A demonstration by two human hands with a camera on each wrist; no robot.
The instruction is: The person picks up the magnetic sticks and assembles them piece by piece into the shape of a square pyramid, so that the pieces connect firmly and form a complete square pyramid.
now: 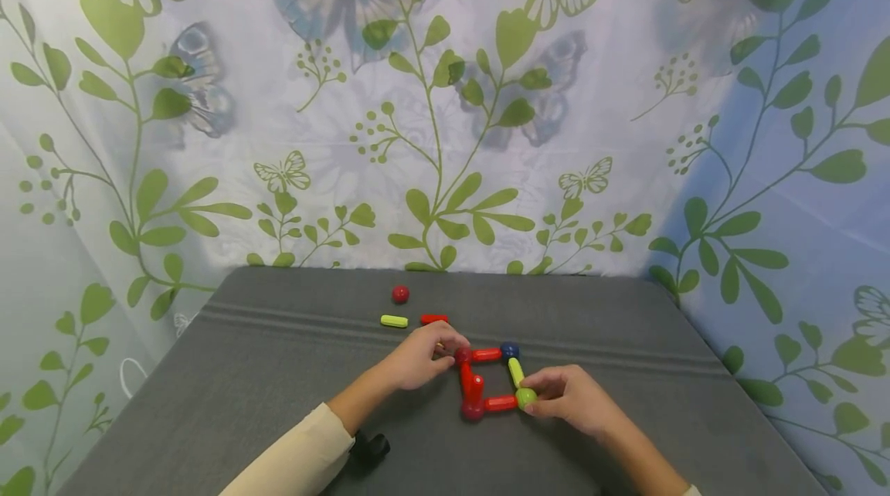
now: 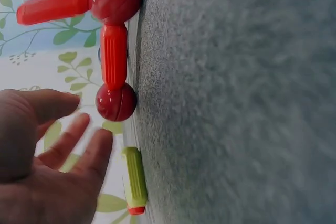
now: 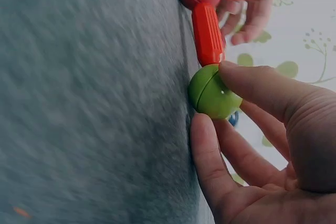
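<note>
Red and yellow-green rods joined by balls form a four-sided frame on the table. Its corners are a dark blue ball (image 1: 510, 350), a green ball (image 1: 526, 399), a near red ball (image 1: 473, 410) and a far red ball (image 2: 116, 102). A yellow-green rod (image 1: 515, 372) makes the right side; the other sides are red rods. Another red rod (image 2: 55, 8) stands up from the near red ball. My right hand (image 1: 573, 402) pinches the green ball between thumb and fingers. Beside the far red ball is my left hand (image 1: 420, 357), fingers loosely bent and apart from it.
Behind the frame lie a loose red ball (image 1: 400, 293), a loose yellow-green rod (image 1: 394, 321) and a loose red rod (image 1: 434, 319). A black object (image 1: 375, 446) sits by the left sleeve. Patterned curtains (image 1: 445, 110) hang behind the grey table (image 1: 278, 372).
</note>
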